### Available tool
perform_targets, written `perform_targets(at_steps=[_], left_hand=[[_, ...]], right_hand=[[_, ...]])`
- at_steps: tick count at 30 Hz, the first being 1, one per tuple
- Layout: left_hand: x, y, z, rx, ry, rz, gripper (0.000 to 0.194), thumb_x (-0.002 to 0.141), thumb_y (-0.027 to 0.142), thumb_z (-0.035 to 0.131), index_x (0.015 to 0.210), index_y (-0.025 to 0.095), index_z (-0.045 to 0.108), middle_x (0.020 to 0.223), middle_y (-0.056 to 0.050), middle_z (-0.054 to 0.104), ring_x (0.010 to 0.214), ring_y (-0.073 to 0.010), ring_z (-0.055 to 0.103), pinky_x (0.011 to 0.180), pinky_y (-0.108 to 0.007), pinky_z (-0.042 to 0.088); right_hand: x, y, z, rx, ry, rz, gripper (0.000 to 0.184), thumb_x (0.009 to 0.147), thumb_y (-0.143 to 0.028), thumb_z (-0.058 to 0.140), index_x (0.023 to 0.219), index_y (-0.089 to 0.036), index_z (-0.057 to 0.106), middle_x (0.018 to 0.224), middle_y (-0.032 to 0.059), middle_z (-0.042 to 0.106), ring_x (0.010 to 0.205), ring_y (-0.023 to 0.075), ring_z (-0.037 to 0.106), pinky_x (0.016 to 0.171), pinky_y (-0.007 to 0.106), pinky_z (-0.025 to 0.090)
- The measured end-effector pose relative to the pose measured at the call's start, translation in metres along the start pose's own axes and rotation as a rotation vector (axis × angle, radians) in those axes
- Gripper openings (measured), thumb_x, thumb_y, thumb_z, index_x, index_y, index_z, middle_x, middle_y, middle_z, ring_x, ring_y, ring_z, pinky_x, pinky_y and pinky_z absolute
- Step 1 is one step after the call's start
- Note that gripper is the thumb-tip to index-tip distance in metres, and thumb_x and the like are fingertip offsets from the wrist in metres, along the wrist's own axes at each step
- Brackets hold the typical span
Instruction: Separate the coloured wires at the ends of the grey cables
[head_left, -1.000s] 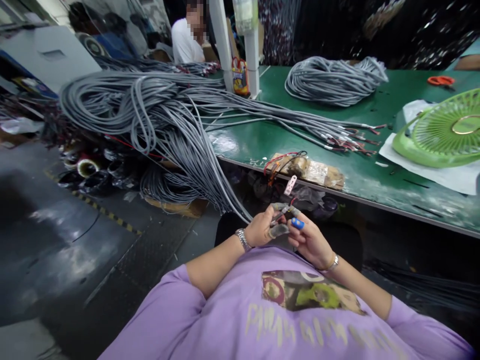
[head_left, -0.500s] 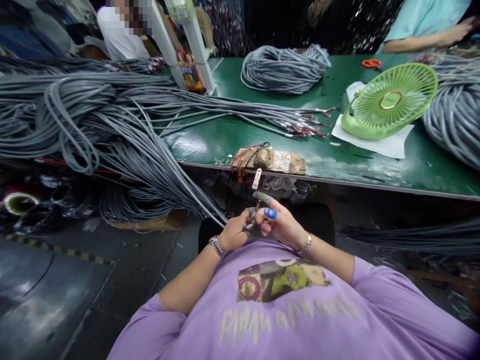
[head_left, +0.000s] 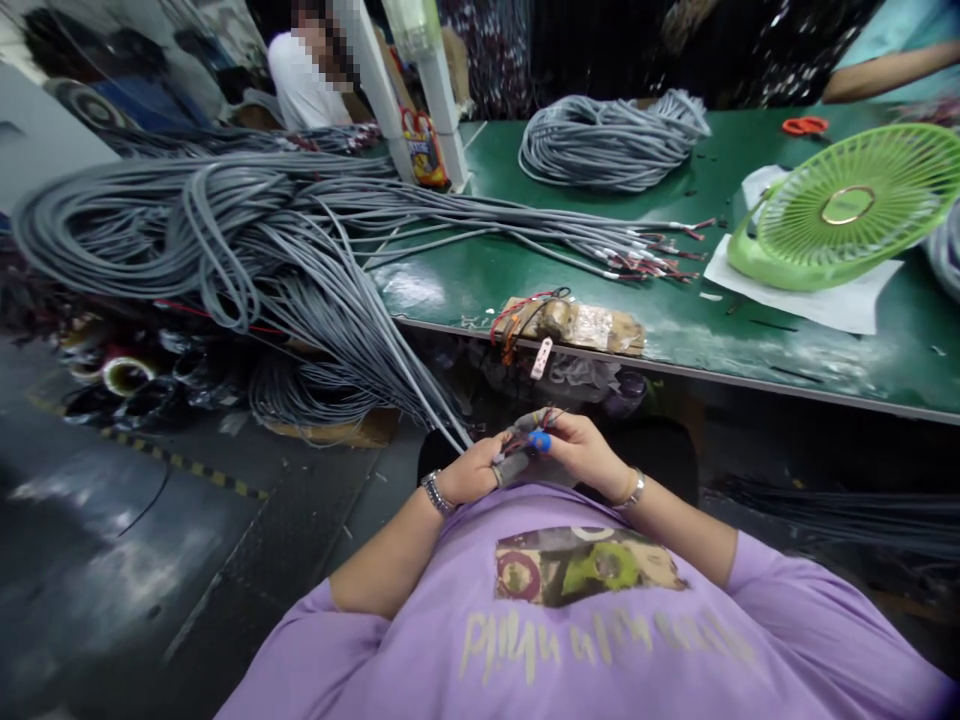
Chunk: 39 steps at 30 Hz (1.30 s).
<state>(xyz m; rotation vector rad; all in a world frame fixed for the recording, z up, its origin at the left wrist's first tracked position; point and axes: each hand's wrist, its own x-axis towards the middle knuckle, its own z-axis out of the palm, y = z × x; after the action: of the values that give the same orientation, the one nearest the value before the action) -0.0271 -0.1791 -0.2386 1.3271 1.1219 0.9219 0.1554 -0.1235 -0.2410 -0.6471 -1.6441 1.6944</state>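
Both hands (head_left: 472,472) (head_left: 591,458), nearly closed, pinch wires (head_left: 517,438) (open gap to the bench edge (head_left: 750,383)).

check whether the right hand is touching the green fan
Apart: the head view shows a wide gap, with the table edge between the right hand and the green fan.

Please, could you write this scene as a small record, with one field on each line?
left hand: holding the end of a gray cable
right hand: fingertips on thin wires, close to the left hand
finger cover: blue, on the right hand
table: green
table edge: brown block, partly taped
far side: coiled cable bundle
right side: green fan on white paper
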Motion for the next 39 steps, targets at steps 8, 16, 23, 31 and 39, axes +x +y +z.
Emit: perform_targets(at_steps=[8, 16, 23, 31, 39], left_hand=[[-0.059, -0.005, -0.02, 0.003, -0.027, 0.016, 0.049, 0.092, 0.048, 0.048, 0.128, 0.016, 0.056, 0.097, -0.014, 0.071, 0.062, -0.0137, 0.064, 0.062, -0.026, 0.05], [-0.06, 0.0, -0.033, -0.136, 0.201, 0.006, 0.044, 0.092, 0.05, 0.049, 0.116, 0.017, 0.064, 0.091, -0.01, 0.071, 0.057, -0.0125, 0.064, 0.048, -0.021, 0.046], [0.003, 0.02, 0.008, -0.175, 0.274, 0.042, 0.049, 0.087, 0.046, 0.058, 0.13, 0.021, 0.056, 0.106, -0.01, 0.07, 0.072, -0.0157, 0.067, 0.059, -0.024, 0.052], [0.007, 0.005, 0.016, 0.045, 0.262, -0.104, 0.032, 0.087, 0.047, 0.057, 0.091, 0.015, 0.059, 0.049, 0.002, 0.058, 0.035, -0.0075, 0.048, 0.036, -0.017, 0.033], [0.016, 0.018, 0.014, -0.023, 0.17, -0.246, 0.036, 0.076, 0.05, 0.067, 0.079, 0.016, 0.056, 0.057, 0.0, 0.063, 0.043, -0.0132, 0.061, 0.04, -0.02, 0.046]], right_hand=[[-0.013, 0.013, -0.045, -0.301, 0.182, -0.057, 0.025, 0.088, -0.035, 0.059, 0.105, -0.022, 0.071, 0.094, 0.0064, 0.063, 0.068, 0.0136, 0.055, 0.057, 0.026, 0.048], [0.0, 0.011, -0.044, -0.295, 0.269, -0.02, 0.029, 0.086, -0.042, 0.058, 0.098, -0.019, 0.07, 0.077, 0.0032, 0.061, 0.059, 0.0114, 0.055, 0.056, 0.026, 0.048], [0.028, -0.003, 0.011, 0.205, 0.066, 0.159, 0.04, 0.068, -0.052, 0.074, 0.087, -0.017, 0.062, 0.068, -0.0007, 0.061, 0.051, 0.01, 0.055, 0.05, 0.024, 0.049], [0.022, 0.005, -0.002, 0.239, 0.265, 0.21, 0.041, 0.063, -0.051, 0.077, 0.074, -0.015, 0.06, 0.059, -0.0049, 0.052, 0.047, 0.0059, 0.042, 0.042, 0.02, 0.038], [0.037, -0.008, -0.002, 0.149, 0.142, 0.232, 0.033, 0.061, -0.038, 0.078, 0.074, -0.014, 0.059, 0.062, -0.0037, 0.055, 0.051, 0.0065, 0.044, 0.042, 0.019, 0.033]])
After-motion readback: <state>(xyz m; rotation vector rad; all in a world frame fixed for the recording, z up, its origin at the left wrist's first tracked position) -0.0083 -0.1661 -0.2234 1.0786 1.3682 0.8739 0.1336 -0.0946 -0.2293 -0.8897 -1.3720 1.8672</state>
